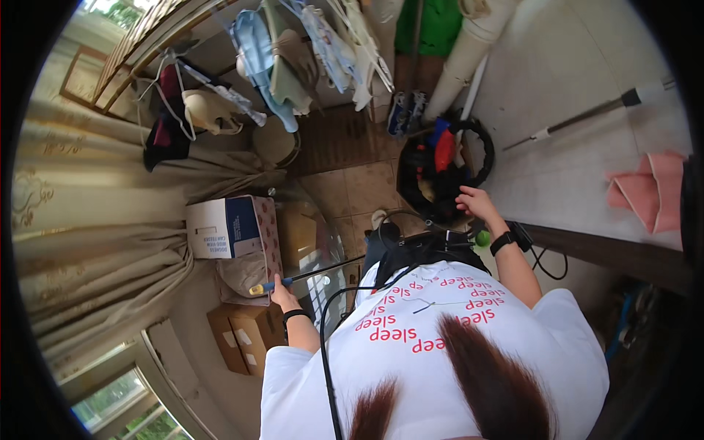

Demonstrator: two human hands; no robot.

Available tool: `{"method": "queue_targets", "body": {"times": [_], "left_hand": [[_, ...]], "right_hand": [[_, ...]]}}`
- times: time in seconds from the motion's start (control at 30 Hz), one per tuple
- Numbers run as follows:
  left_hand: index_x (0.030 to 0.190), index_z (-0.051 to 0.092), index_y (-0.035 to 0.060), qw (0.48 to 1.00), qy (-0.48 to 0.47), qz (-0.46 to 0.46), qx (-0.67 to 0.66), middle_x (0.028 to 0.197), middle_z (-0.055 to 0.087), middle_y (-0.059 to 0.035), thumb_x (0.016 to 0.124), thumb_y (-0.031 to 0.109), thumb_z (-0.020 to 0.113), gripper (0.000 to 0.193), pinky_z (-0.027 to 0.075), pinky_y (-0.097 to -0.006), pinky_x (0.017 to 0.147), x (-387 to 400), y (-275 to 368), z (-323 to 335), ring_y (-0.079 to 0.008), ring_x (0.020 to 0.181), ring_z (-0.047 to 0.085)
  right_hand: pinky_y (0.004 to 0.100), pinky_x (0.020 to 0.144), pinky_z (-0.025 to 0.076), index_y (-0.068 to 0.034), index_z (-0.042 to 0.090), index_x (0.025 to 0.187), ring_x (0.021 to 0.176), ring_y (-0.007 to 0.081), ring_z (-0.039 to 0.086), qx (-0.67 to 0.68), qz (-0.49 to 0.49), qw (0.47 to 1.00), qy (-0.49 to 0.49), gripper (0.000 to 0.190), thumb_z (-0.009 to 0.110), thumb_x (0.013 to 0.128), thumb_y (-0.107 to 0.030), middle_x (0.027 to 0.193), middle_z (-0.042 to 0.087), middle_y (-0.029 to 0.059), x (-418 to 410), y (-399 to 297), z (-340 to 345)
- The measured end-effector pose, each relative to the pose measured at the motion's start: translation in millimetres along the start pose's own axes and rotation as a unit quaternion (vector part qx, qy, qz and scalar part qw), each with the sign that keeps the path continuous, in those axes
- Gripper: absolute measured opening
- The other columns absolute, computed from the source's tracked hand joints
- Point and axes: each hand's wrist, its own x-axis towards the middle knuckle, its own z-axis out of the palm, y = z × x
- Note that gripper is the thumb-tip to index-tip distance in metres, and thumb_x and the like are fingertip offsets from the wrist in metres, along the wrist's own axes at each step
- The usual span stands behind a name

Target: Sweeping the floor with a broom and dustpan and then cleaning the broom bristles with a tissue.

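My left hand (pixel 283 294) is closed around the blue and yellow handle of a thin dark rod (pixel 324 269), beside a pink patterned box (pixel 265 220). The rod's far end disappears near my waist. My right hand (pixel 476 202) reaches over the near right side of a dark bin (pixel 410 181) filled with black, red and blue items. Its fingers are partly bent, and nothing plainly shows in them. A black ring-shaped thing (pixel 487 157) rests at the bin's right edge. Black cables (pixel 325 341) run across my shirt.
A glass tabletop (pixel 330 242) curves ahead on the left. Cardboard boxes (pixel 250 335) stand below the curtain (pixel 110 220). Clothes (pixel 256 49) hang on a rack above. A telescopic pole (pixel 583 118) and a pink cloth (pixel 649 192) are at the right wall; a white pipe (pixel 462 71) stands behind the bin.
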Motion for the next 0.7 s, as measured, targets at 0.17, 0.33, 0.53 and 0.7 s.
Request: {"method": "queue_targets", "body": {"times": [0.17,0.33,0.53,0.7], "left_hand": [[0.082,0.053,0.0121,0.999,-0.004,-0.047,0.004,0.071,0.051,-0.0040,0.069,0.032,0.065,0.026,0.033,-0.0322,0.048,14.5,8.1,15.3,-0.0167,0.055,0.045],[0.112,0.036,0.0070,0.950,-0.231,-0.119,0.172,0.111,0.035,-0.0191,0.073,0.026,0.056,0.048,0.041,-0.0477,0.072,-2.2,14.4,23.6,-0.0365,0.099,0.037],[0.098,0.046,0.0102,0.921,-0.267,-0.247,0.142,0.098,0.046,-0.0099,0.073,0.027,0.054,0.031,0.031,-0.0458,0.083,-60.9,35.0,133.3,-0.0268,0.085,0.048],[0.116,0.039,0.0040,0.770,-0.576,-0.039,0.270,0.103,0.052,-0.0072,0.083,0.024,0.044,0.038,0.042,-0.0298,0.071,-203.8,92.4,252.0,-0.0187,0.090,0.053]], "right_hand": [[0.0189,0.048,0.039,-0.001,0.037,0.120,0.065,0.0086,0.056,0.016,0.002,1.000,0.027,0.048,0.049,0.076,-0.015,0.087,0.059,0.0059,-7.9,12.2,-6.7],[0.0192,0.054,0.040,-0.001,0.036,0.121,0.070,0.0083,0.057,0.022,0.038,0.997,0.066,0.048,0.048,0.077,-0.016,0.090,0.058,0.0043,-29.6,37.3,-32.2],[0.0204,0.055,0.040,-0.001,0.036,0.121,0.072,0.0093,0.057,0.064,0.045,0.992,0.101,0.050,0.049,0.076,-0.016,0.090,0.058,0.0047,-44.6,69.7,-64.2],[0.0204,0.055,0.040,0.001,0.036,0.121,0.071,0.0113,0.057,0.089,0.029,0.987,0.128,0.051,0.051,0.075,-0.015,0.091,0.058,0.0080,-54.8,107.8,-82.5]]}}
